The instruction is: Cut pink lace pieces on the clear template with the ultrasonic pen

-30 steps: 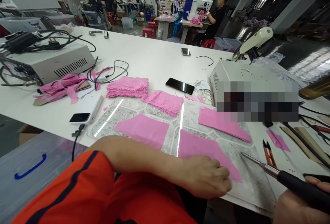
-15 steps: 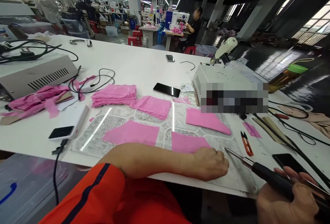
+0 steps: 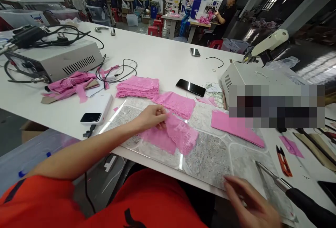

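Note:
My left hand (image 3: 154, 116) pinches a lace-edged pink fabric piece (image 3: 185, 133) by its corner. That piece hangs over a flat pink fabric piece (image 3: 160, 140) on the grey stone-patterned mat (image 3: 210, 151). My right hand (image 3: 249, 201) is at the mat's front edge, fingers apart and with nothing visible in it. Right of it, a black-handled tool (image 3: 307, 200) with a thin bent metal tip lies apart from the hand, its tip over the mat. Behind my left hand lie a stack of pink lace pieces (image 3: 138, 87) and a spread stack of pink pieces (image 3: 174, 104).
A folded pink fabric (image 3: 236, 128) lies at the mat's right. Orange thread snips (image 3: 284, 161) are beyond the tool. A black phone (image 3: 190, 87), white power bank (image 3: 97, 111) and grey vented boxes (image 3: 76, 58) stand around. A person (image 3: 223, 18) sits at a sewing machine behind.
My left hand has moved from the mat's right side to its left and taken the lace piece. The right hand has let go of the black-handled tool and moved left. The view has shifted.

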`<control>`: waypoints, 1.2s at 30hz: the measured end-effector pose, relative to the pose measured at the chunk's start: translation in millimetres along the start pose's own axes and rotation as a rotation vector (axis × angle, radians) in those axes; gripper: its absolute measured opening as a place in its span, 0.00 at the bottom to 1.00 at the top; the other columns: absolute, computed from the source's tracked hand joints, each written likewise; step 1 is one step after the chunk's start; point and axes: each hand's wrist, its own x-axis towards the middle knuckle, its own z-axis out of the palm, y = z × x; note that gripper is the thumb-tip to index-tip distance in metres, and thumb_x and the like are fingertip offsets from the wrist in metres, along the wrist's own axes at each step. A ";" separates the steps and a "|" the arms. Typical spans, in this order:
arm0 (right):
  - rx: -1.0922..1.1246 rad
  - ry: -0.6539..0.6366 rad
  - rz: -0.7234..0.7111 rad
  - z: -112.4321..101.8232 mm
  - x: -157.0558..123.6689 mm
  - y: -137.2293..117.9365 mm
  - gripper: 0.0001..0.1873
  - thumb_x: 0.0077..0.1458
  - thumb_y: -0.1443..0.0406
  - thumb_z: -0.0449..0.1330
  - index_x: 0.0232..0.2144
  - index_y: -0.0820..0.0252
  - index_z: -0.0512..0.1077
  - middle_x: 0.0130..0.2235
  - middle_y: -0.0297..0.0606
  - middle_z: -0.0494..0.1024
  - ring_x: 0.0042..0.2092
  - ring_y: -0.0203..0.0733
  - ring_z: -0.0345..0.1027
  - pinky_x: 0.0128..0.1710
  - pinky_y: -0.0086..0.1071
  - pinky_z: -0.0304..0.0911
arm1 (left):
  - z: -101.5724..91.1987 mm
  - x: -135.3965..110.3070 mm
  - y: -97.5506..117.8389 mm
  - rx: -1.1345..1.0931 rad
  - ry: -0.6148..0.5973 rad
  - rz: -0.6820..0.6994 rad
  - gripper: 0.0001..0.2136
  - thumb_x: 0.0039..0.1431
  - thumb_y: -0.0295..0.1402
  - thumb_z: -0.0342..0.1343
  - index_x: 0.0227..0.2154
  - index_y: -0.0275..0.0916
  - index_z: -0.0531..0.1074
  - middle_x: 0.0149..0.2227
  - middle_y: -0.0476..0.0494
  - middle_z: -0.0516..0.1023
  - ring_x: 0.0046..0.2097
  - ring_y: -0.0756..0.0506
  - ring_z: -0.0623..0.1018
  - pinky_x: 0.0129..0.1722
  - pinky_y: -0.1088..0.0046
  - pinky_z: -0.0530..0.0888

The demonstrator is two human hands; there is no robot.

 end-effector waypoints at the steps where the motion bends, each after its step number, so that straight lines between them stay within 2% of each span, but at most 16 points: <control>1: 0.028 -0.064 -0.141 12.3 11.8 -15.0 0.09 0.55 0.58 0.61 0.34 0.54 0.76 0.33 0.37 0.81 0.31 0.40 0.76 0.31 0.28 0.74 | -6.4 -7.2 -10.1 -0.035 0.017 -0.029 0.05 0.61 0.27 0.52 0.29 0.36 0.63 0.23 0.45 0.78 0.26 0.48 0.81 0.27 0.73 0.78; 3: 0.026 -0.144 -0.378 36.5 35.9 -36.4 0.08 0.56 0.62 0.60 0.38 0.55 0.75 0.33 0.37 0.80 0.31 0.37 0.75 0.30 0.28 0.72 | -15.3 -19.3 -26.4 -0.086 0.053 -0.067 0.05 0.59 0.28 0.53 0.29 0.37 0.63 0.21 0.46 0.77 0.26 0.47 0.81 0.27 0.73 0.78; 5: -0.049 -0.182 -0.519 57.0 55.4 -47.4 0.09 0.56 0.65 0.60 0.41 0.57 0.73 0.35 0.38 0.79 0.34 0.38 0.75 0.34 0.29 0.73 | -22.0 -28.1 -36.6 -0.104 0.080 -0.087 0.04 0.57 0.29 0.53 0.29 0.37 0.63 0.21 0.48 0.77 0.26 0.47 0.80 0.27 0.73 0.77; 10: -0.173 -0.232 -0.705 83.4 75.2 -54.7 0.06 0.58 0.69 0.56 0.34 0.58 0.73 0.32 0.36 0.77 0.32 0.35 0.73 0.31 0.27 0.70 | -38.5 -41.6 -47.0 0.010 0.139 -0.066 0.03 0.53 0.30 0.54 0.26 0.37 0.66 0.23 0.51 0.73 0.23 0.52 0.72 0.23 0.78 0.68; 15: -0.133 -0.248 -0.762 87.3 75.4 -61.4 0.06 0.58 0.71 0.55 0.33 0.58 0.72 0.30 0.35 0.76 0.29 0.33 0.71 0.30 0.26 0.69 | -46.7 -54.2 -55.0 0.225 0.175 -0.037 0.02 0.52 0.30 0.54 0.26 0.37 0.69 0.21 0.53 0.69 0.25 0.51 0.68 0.25 0.77 0.63; 19: -0.050 -0.245 -0.767 88.2 73.9 -67.7 0.06 0.57 0.70 0.56 0.36 0.57 0.72 0.31 0.36 0.77 0.29 0.34 0.73 0.29 0.26 0.70 | -45.7 -64.2 -57.3 0.392 0.187 0.017 0.02 0.51 0.28 0.52 0.26 0.38 0.69 0.27 0.50 0.70 0.28 0.50 0.69 0.29 0.75 0.65; 23: -0.061 -0.262 -0.808 89.7 72.1 -70.0 0.07 0.57 0.69 0.57 0.38 0.58 0.72 0.32 0.37 0.77 0.30 0.35 0.74 0.29 0.26 0.70 | -46.4 -74.7 -57.3 0.533 0.190 0.067 0.04 0.50 0.25 0.50 0.26 0.38 0.68 0.30 0.48 0.69 0.32 0.48 0.70 0.35 0.72 0.68; 25: -0.065 -0.277 -0.817 90.0 71.8 -70.0 0.07 0.57 0.69 0.57 0.39 0.58 0.72 0.32 0.37 0.77 0.30 0.35 0.74 0.29 0.26 0.71 | -49.3 -81.0 -57.4 0.581 0.208 0.070 0.05 0.51 0.25 0.50 0.30 0.37 0.70 0.32 0.46 0.70 0.34 0.46 0.71 0.37 0.70 0.69; 27: -0.055 -0.277 -0.824 90.3 72.7 -70.2 0.09 0.57 0.69 0.57 0.41 0.58 0.72 0.33 0.38 0.77 0.31 0.35 0.74 0.29 0.26 0.71 | -53.7 -87.4 -58.1 0.615 0.227 0.096 0.10 0.55 0.27 0.50 0.39 0.36 0.71 0.38 0.43 0.72 0.38 0.45 0.73 0.40 0.68 0.71; 29: -0.046 -0.282 -0.834 91.1 74.5 -70.8 0.11 0.57 0.68 0.57 0.43 0.59 0.72 0.33 0.38 0.78 0.30 0.35 0.74 0.28 0.26 0.71 | -58.9 -92.6 -60.1 0.647 0.215 0.181 0.14 0.59 0.28 0.49 0.48 0.37 0.70 0.46 0.40 0.72 0.44 0.44 0.74 0.44 0.68 0.72; 31: -0.038 -0.295 -0.853 93.3 76.6 -70.9 0.10 0.57 0.69 0.57 0.42 0.58 0.72 0.33 0.37 0.78 0.30 0.35 0.74 0.28 0.25 0.71 | -63.7 -95.9 -64.8 0.689 0.167 0.279 0.16 0.61 0.29 0.51 0.51 0.40 0.70 0.51 0.39 0.71 0.48 0.44 0.74 0.47 0.69 0.73; 34: -0.015 -0.304 -0.884 99.5 77.6 -67.6 0.08 0.58 0.70 0.56 0.38 0.57 0.73 0.32 0.36 0.78 0.29 0.34 0.74 0.29 0.24 0.71 | -67.8 -97.1 -76.5 0.766 0.110 0.384 0.11 0.61 0.31 0.55 0.46 0.40 0.74 0.49 0.39 0.72 0.48 0.44 0.74 0.47 0.69 0.73; 36: 0.013 -0.297 -0.895 103.9 77.0 -63.9 0.08 0.58 0.71 0.55 0.37 0.57 0.74 0.30 0.35 0.78 0.28 0.33 0.74 0.29 0.24 0.71 | -68.2 -96.3 -84.2 0.812 0.117 0.461 0.07 0.64 0.31 0.54 0.41 0.40 0.75 0.47 0.39 0.73 0.46 0.44 0.75 0.46 0.69 0.74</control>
